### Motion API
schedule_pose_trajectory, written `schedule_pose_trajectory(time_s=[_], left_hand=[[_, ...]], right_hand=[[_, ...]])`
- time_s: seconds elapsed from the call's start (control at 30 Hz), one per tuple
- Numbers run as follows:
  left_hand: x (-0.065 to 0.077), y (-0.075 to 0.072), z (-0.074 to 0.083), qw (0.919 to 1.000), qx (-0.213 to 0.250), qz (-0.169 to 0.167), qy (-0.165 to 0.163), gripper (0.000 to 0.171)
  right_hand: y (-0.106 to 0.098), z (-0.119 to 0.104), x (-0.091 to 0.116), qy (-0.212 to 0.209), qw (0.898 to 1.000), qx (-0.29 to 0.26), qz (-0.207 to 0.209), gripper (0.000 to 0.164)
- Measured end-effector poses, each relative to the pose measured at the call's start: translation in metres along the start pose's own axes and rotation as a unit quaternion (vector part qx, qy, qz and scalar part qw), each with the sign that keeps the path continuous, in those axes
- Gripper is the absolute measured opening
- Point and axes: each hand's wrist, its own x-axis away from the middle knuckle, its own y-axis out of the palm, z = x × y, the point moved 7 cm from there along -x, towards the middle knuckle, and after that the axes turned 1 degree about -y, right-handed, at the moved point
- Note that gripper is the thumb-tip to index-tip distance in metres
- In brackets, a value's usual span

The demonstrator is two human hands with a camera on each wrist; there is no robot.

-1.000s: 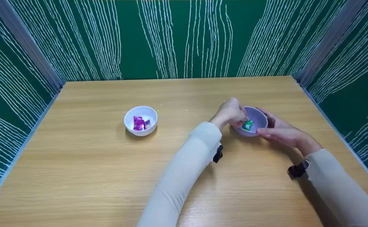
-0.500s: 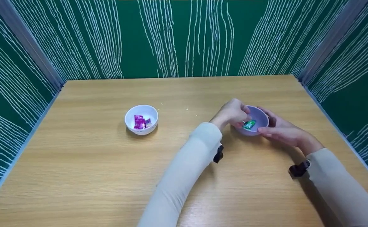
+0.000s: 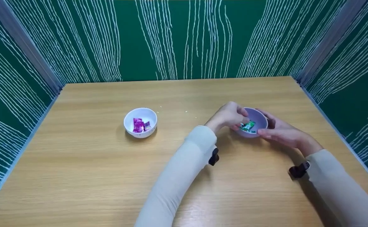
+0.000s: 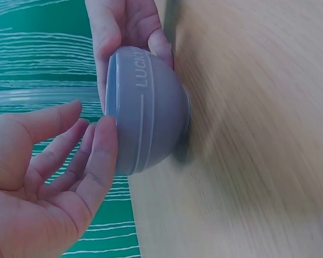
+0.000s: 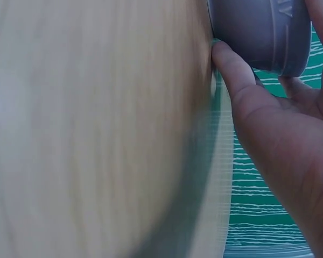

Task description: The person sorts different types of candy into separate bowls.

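Note:
A purple bowl (image 3: pixel 260 119) stands on the right side of the table, with green-wrapped candies (image 3: pixel 249 126) inside. My right hand (image 3: pixel 281 132) holds it from the right, thumb at the near rim and fingers round the far side. In the left wrist view, raised lettering shows on the bowl's outer wall (image 4: pixel 156 102). My left hand (image 3: pixel 229 115) is at the bowl's left rim, fingertips close to the candies. Seen from the left wrist, its fingers (image 4: pixel 99 166) are loosely bent, apart from the thumb, with nothing between them.
Farther left on the wooden table (image 3: pixel 92 170) stands a white bowl (image 3: pixel 142 134) with pink-wrapped candies (image 3: pixel 138 125) in it. Several tiny white specks lie between the bowls. Green walls (image 3: pixel 199 37) with white lines enclose the back and sides.
My left hand has shifted slightly left and its fingers have loosened. More green candy shows in the purple bowl. My right hand keeps its hold.

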Motion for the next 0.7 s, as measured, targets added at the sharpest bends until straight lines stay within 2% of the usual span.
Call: schedule_pose_trajectory(time_s=[0.27, 0.47, 0.53, 0.7], left_hand=[[0.014, -0.02, -0.013, 0.9988, -0.02, -0.033, 0.029, 0.024], [0.036, -0.045, -0.03, 0.9922, -0.032, -0.047, 0.11, 0.027], [0.045, -0.054, -0.038, 0.99, -0.042, -0.048, 0.126, 0.028], [0.071, -0.08, -0.058, 0.9885, -0.08, -0.033, 0.124, 0.03]], right_hand=[[-0.001, -0.002, -0.003, -0.007, 1.0, 0.004, 0.009, 0.089], [-0.003, -0.008, -0.005, -0.01, 1.0, 0.014, 0.013, 0.087], [-0.005, -0.01, -0.003, -0.006, 0.999, 0.033, 0.017, 0.088], [-0.016, -0.023, 0.006, -0.012, 0.992, 0.113, 0.055, 0.089]])
